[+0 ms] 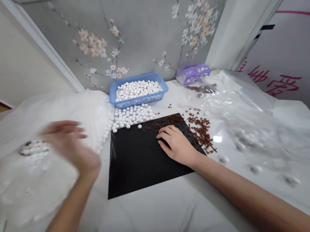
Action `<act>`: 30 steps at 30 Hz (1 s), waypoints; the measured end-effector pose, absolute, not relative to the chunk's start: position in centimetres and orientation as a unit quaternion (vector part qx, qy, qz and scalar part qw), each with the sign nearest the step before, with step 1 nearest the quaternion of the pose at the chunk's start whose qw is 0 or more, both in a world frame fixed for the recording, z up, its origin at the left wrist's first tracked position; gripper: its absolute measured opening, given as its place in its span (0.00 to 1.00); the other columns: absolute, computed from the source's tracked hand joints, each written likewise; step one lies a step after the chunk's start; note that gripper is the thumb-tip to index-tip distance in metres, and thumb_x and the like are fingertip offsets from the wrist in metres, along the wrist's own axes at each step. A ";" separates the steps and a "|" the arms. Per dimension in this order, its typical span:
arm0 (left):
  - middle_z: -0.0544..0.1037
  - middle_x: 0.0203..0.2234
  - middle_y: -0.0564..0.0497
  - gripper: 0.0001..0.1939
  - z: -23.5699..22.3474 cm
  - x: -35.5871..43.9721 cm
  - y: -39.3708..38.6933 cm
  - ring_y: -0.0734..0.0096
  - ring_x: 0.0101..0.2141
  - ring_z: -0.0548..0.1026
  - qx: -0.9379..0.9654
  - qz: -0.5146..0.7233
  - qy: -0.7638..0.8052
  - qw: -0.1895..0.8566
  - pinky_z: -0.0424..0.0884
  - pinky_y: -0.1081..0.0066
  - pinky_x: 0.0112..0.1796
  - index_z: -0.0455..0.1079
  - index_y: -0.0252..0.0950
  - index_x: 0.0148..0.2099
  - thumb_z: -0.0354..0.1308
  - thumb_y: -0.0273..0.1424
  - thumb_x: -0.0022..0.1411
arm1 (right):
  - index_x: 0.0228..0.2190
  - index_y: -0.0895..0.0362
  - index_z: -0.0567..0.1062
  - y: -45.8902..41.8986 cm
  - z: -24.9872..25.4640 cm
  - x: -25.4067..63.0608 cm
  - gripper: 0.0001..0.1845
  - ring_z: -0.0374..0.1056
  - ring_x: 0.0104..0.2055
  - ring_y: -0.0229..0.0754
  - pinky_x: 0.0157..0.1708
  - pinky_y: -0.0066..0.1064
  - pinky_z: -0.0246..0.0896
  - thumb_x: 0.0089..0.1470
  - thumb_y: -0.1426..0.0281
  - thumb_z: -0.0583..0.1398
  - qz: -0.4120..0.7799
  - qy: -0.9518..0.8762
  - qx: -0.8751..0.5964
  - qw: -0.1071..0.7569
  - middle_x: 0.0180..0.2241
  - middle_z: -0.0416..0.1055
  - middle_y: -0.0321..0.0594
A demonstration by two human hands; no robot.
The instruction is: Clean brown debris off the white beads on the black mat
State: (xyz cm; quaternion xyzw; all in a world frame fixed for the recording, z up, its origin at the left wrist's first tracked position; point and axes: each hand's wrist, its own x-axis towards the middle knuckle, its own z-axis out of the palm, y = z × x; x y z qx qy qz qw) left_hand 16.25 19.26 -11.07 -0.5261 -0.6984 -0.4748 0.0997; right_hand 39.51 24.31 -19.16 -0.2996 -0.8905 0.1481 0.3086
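My left hand (69,143) is motion-blurred, fingers apart, above a clear plastic bag (37,180) of small white balls, and holds nothing I can see. My right hand (176,145) lies palm down on a black mat (137,162), fingers curled, close to scattered reddish-brown bits (201,131). Whatever lies under those fingers is hidden. A loose spill of white balls (131,116) sits at the mat's far edge, just in front of a blue plastic basket (139,100) heaped with more of them.
A purple tissue packet (193,74) stands against the floral wall panel (146,32) at the back. A crumpled clear plastic sheet (255,120) with a few white balls lies across the right of the white marble counter (165,218).
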 end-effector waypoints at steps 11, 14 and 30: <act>0.73 0.43 0.44 0.17 -16.4 17.8 21.8 0.58 0.44 0.68 -0.680 -0.119 -0.696 0.197 0.61 0.60 0.41 0.69 0.37 0.48 0.44 0.34 0.63 | 0.36 0.60 0.72 24.2 -19.1 39.5 0.08 0.59 0.46 0.47 0.46 0.39 0.59 0.56 0.75 0.54 0.156 -0.878 -0.325 0.314 0.41 0.67 0.46; 0.72 0.46 0.45 0.18 -16.3 17.6 22.1 0.58 0.46 0.67 -0.705 -0.113 -0.675 0.186 0.60 0.59 0.42 0.70 0.41 0.50 0.44 0.38 0.63 | 0.35 0.60 0.73 24.2 -18.9 39.6 0.08 0.59 0.44 0.46 0.46 0.39 0.58 0.56 0.74 0.54 0.136 -0.858 -0.380 0.318 0.40 0.68 0.45; 0.71 0.48 0.46 0.14 -16.6 17.6 22.2 0.59 0.50 0.65 -0.736 -0.152 -0.645 0.141 0.60 0.60 0.46 0.72 0.38 0.40 0.48 0.39 0.62 | 0.31 0.58 0.75 24.1 -18.7 40.0 0.09 0.58 0.41 0.46 0.44 0.36 0.55 0.56 0.71 0.54 0.110 -0.817 -0.473 0.310 0.36 0.69 0.42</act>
